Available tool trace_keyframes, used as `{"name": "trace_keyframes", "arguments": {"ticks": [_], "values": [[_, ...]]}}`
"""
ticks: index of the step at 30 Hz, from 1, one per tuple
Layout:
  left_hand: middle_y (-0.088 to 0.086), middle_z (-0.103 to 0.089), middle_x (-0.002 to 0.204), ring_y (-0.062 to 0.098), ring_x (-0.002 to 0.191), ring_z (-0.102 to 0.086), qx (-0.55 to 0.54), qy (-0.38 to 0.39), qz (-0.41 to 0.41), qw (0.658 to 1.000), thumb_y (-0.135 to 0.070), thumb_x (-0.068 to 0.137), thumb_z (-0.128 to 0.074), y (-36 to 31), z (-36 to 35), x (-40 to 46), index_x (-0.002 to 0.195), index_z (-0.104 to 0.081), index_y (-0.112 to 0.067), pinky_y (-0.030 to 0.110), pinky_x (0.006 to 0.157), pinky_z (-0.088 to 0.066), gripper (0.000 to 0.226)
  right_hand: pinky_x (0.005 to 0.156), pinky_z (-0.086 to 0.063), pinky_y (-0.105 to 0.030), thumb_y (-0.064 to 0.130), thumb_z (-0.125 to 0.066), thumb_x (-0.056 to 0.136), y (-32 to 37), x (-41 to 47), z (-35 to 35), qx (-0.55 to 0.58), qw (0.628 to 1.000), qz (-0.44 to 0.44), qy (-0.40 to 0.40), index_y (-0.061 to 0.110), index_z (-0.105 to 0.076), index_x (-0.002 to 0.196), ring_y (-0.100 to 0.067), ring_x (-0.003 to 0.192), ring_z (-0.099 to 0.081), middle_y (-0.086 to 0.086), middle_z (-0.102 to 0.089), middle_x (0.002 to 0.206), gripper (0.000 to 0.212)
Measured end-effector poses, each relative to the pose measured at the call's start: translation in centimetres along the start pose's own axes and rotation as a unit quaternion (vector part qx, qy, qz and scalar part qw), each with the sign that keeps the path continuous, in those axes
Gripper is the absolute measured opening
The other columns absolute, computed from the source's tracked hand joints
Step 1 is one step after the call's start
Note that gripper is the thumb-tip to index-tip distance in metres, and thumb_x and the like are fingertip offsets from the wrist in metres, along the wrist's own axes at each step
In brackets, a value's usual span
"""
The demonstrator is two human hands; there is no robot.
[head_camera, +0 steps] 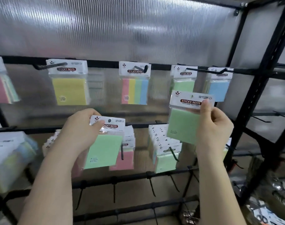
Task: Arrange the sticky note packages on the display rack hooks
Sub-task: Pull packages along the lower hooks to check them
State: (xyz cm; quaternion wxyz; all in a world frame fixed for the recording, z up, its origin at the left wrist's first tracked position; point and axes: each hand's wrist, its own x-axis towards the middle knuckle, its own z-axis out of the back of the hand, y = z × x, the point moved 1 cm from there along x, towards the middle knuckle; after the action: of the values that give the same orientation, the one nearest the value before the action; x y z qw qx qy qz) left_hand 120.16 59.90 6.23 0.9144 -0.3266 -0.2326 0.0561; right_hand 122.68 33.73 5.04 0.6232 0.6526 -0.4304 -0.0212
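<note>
- The left hand (pixel 81 127) holds a green sticky note pack (pixel 104 143) by its white header card; the thumb lies over the front of the card's left part and the other fingers curl behind it, so the grip is closed on the pack.
- That pack hangs down and to the right of the left grip, tilted a little, in front of a thick bunch of pink packs (pixel 124 156) on a lower hook.
- The right hand (pixel 213 125) pinches a second green pack (pixel 185 117) at the right end of its header card, thumb on the front, fingers curled behind; this grip is also closed on its pack.
- The second pack sticks out to the left of the right grip, tilted, just below a green pack on the top rail (pixel 185 78).
- The top rail of the black rack (pixel 255 82) also carries a yellow pack (pixel 69 88), a striped pack (pixel 135 88) and a blue pack (pixel 218 88), each on its own hook.
- Another bunch of green packs (pixel 166 153) hangs on a lower hook between the two hands.
</note>
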Motion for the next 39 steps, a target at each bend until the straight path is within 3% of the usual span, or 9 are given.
{"name": "trace_keyframes", "arguments": {"ticks": [4, 11, 15, 18, 25, 32, 39], "values": [[-0.004, -0.054, 0.08, 0.015, 0.071, -0.046, -0.004, -0.037, 0.032, 0.999, -0.021, 0.093, -0.054, -2.8, -2.4, -0.6, 0.085, -0.054, -0.022, 0.026, 0.053, -0.026, 0.008, 0.044, -0.026, -0.015, 0.034, -0.059, 0.093, 1.4, 4.3, 1.2, 0.051, 0.998, 0.04, 0.026, 0.026, -0.046, 0.049, 0.001, 0.046, -0.03, 0.016, -0.038, 0.044, 0.047], [0.003, -0.054, 0.087, 0.025, 0.078, -0.046, 0.027, -0.103, 0.091, 0.99, -0.019, 0.094, -0.051, -6.0, -4.3, -2.1, 0.088, -0.051, -0.022, 0.032, 0.064, -0.03, 0.007, 0.048, -0.015, -0.021, 0.029, -0.063, 0.09, 2.7, 8.5, 2.5, 0.115, 0.989, 0.067, 0.06, 0.012, -0.023, 0.057, -0.005, 0.052, -0.019, 0.013, -0.022, 0.051, 0.054], [0.004, -0.054, 0.081, 0.029, 0.075, -0.047, 0.049, -0.134, 0.09, 0.986, -0.021, 0.094, -0.052, -7.1, -4.0, -3.0, 0.085, -0.049, -0.025, 0.034, 0.064, -0.033, 0.01, 0.048, -0.018, -0.021, 0.028, -0.067, 0.086, 2.9, 9.3, 2.9, 0.127, 0.988, 0.063, 0.058, 0.017, -0.025, 0.052, -0.004, 0.05, -0.02, 0.014, -0.025, 0.044, 0.054], [-0.006, -0.048, 0.072, 0.025, 0.073, -0.045, 0.045, -0.141, 0.073, 0.986, -0.021, 0.094, -0.052, -8.0, -3.8, -3.3, 0.085, -0.05, -0.026, 0.033, 0.061, -0.03, 0.01, 0.05, -0.018, -0.026, 0.028, -0.068, 0.082, 3.0, 9.6, 2.9, 0.12, 0.99, 0.042, 0.063, 0.008, -0.026, 0.052, -0.01, 0.053, -0.02, 0.012, -0.024, 0.044, 0.055], [-0.011, -0.052, 0.075, 0.005, 0.066, -0.045, 0.023, -0.12, 0.027, 0.992, -0.02, 0.094, -0.052, -9.5, -4.1, -3.1, 0.082, -0.05, -0.026, 0.021, 0.052, -0.03, 0.014, 0.044, -0.017, -0.018, 0.022, -0.068, 0.083, 3.0, 9.8, 2.5, 0.095, 0.993, 0.038, 0.06, 0.02, -0.023, 0.05, -0.006, 0.047, -0.017, 0.011, -0.02, 0.04, 0.056], [-0.01, -0.057, 0.079, 0.004, 0.069, -0.049, 0.016, -0.081, 0.008, 0.997, -0.023, 0.094, -0.052, -9.7, -4.2, -2.9, 0.081, -0.052, -0.028, 0.022, 0.053, -0.032, 0.015, 0.049, -0.017, -0.025, 0.026, -0.066, 0.082, 2.7, 10.3, 2.4, 0.093, 0.994, 0.035, 0.042, 0.015, -0.018, 0.057, -0.01, 0.054, -0.017, 0.011, -0.019, 0.045, 0.055], [-0.014, -0.058, 0.079, 0.004, 0.074, -0.052, 0.002, -0.059, -0.009, 0.998, -0.023, 0.093, -0.052, -9.6, -4.2, -2.6, 0.077, -0.052, -0.027, 0.023, 0.053, -0.033, 0.017, 0.048, -0.016, -0.025, 0.025, -0.064, 0.084, 1.0, 11.2, 1.1, 0.092, 0.992, -0.023, 0.088, 0.02, -0.02, 0.056, -0.01, 0.053, -0.016, 0.011, -0.018, 0.046, 0.052]]}}
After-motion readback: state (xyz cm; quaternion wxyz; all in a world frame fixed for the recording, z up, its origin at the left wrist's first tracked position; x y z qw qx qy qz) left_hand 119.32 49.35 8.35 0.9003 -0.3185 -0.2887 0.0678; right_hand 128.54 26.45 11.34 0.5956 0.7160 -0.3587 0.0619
